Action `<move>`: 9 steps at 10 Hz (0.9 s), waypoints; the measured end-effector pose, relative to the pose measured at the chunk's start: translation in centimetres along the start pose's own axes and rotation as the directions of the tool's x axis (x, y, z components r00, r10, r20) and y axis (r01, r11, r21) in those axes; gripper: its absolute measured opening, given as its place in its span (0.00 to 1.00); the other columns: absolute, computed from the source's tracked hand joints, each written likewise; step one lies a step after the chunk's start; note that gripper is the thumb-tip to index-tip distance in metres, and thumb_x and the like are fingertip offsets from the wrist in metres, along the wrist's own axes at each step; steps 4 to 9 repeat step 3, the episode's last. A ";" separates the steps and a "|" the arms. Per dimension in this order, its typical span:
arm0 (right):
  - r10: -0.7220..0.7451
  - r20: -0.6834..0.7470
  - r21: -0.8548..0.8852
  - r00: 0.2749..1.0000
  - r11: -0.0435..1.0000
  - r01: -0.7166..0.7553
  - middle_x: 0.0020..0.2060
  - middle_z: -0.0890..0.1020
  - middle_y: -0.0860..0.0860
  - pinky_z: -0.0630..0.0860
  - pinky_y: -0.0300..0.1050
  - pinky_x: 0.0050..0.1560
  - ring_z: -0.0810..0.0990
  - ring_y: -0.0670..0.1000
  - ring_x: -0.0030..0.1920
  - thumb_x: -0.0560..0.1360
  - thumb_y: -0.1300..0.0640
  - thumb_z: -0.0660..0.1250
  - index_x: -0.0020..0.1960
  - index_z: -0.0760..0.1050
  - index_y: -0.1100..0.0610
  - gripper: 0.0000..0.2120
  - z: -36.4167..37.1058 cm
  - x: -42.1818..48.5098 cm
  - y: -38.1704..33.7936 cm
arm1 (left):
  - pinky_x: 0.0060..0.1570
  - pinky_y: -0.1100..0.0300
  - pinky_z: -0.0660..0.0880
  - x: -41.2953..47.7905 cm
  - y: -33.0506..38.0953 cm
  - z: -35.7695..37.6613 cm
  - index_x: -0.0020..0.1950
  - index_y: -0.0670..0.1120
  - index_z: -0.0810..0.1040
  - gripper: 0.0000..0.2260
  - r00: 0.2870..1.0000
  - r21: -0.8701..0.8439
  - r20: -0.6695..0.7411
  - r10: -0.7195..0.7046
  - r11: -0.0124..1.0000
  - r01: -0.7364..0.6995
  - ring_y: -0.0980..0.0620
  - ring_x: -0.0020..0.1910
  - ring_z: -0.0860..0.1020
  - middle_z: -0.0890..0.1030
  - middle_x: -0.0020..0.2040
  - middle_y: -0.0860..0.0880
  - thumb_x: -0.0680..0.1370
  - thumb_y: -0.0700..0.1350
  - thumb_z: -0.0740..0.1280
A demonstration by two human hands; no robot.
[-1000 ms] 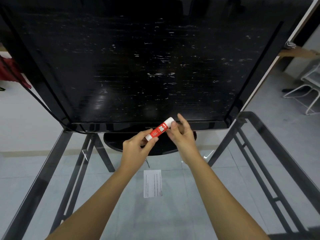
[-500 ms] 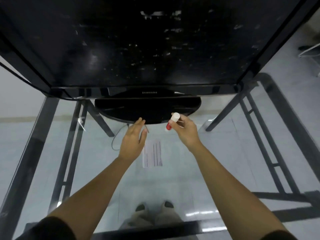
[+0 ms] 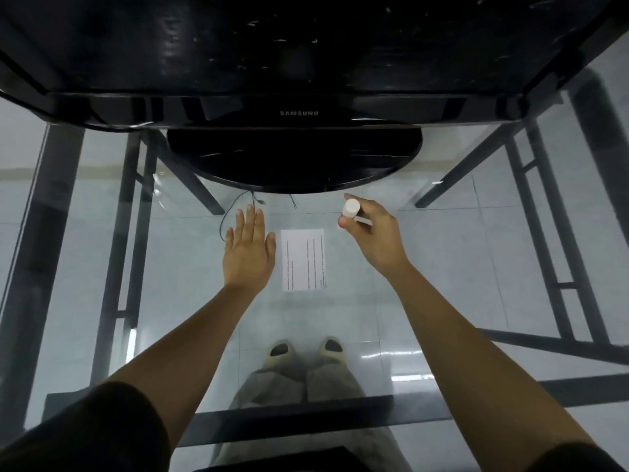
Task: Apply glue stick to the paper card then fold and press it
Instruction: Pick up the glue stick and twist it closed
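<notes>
Two hands are over a glass desk [image 3: 449, 267]. My right hand [image 3: 372, 238] curls round a glue stick [image 3: 351, 210], white end up; I cannot tell whether it is capped. My left hand [image 3: 248, 253] is flat, fingers straight, holding nothing. The paper card [image 3: 303, 258] lies between them, its long axis running from near edge to far edge. The left hand is just beside it, and I judge the stick must come left and towards me.

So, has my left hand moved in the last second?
Yes. The left hand left the glue stick and came nearer me, from beyond the paper card to beside its left edge.
</notes>
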State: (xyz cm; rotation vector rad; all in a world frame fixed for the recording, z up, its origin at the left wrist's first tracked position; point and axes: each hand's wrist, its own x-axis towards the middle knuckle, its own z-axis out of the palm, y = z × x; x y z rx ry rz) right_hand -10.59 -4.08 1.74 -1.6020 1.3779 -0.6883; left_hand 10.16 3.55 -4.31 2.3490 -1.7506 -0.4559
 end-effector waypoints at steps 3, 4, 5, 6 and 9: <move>0.036 0.026 -0.003 0.999 0.999 -0.036 0.64 0.72 0.51 0.67 0.37 0.62 0.70 0.46 0.62 0.72 0.53 0.70 0.69 0.66 0.55 0.27 -0.2 -0.4 -0.8 | 0.72 0.49 0.47 0.2 0.8 -1.3 0.75 0.42 0.51 0.24 0.998 -0.091 -0.061 -0.025 0.996 0.020 0.46 0.76 0.47 0.52 0.77 0.44 0.82 0.50 0.48; 0.036 0.026 -0.003 0.999 0.999 -0.036 0.64 0.72 0.51 0.67 0.37 0.62 0.70 0.46 0.62 0.72 0.53 0.70 0.69 0.66 0.55 0.27 -0.2 -0.4 -0.8 | 0.72 0.49 0.47 0.2 0.8 -1.3 0.75 0.42 0.51 0.24 0.998 -0.091 -0.061 -0.025 0.996 0.020 0.46 0.76 0.47 0.52 0.77 0.44 0.82 0.50 0.48; 0.036 0.026 -0.003 0.999 0.999 -0.036 0.64 0.72 0.51 0.67 0.37 0.62 0.70 0.46 0.62 0.72 0.53 0.70 0.69 0.66 0.55 0.27 -0.2 -0.4 -0.8 | 0.72 0.49 0.47 0.2 0.8 -1.3 0.75 0.42 0.51 0.24 0.998 -0.091 -0.061 -0.025 0.996 0.020 0.46 0.76 0.47 0.52 0.77 0.44 0.82 0.50 0.48; 0.036 0.026 -0.003 0.999 0.999 -0.036 0.64 0.72 0.51 0.67 0.37 0.62 0.70 0.46 0.62 0.72 0.53 0.70 0.69 0.66 0.55 0.27 -0.2 -0.4 -0.8 | 0.72 0.49 0.47 0.2 0.8 -1.3 0.75 0.42 0.51 0.24 0.998 -0.091 -0.061 -0.025 0.996 0.020 0.46 0.76 0.47 0.52 0.77 0.44 0.82 0.50 0.48; 0.036 0.026 -0.003 0.999 0.999 -0.036 0.64 0.72 0.51 0.67 0.37 0.62 0.70 0.46 0.62 0.72 0.53 0.70 0.69 0.66 0.55 0.27 -0.2 -0.4 -0.8 | 0.72 0.49 0.47 0.2 0.8 -1.3 0.75 0.42 0.51 0.24 0.998 -0.091 -0.061 -0.025 0.996 0.020 0.46 0.76 0.47 0.52 0.77 0.44 0.82 0.50 0.48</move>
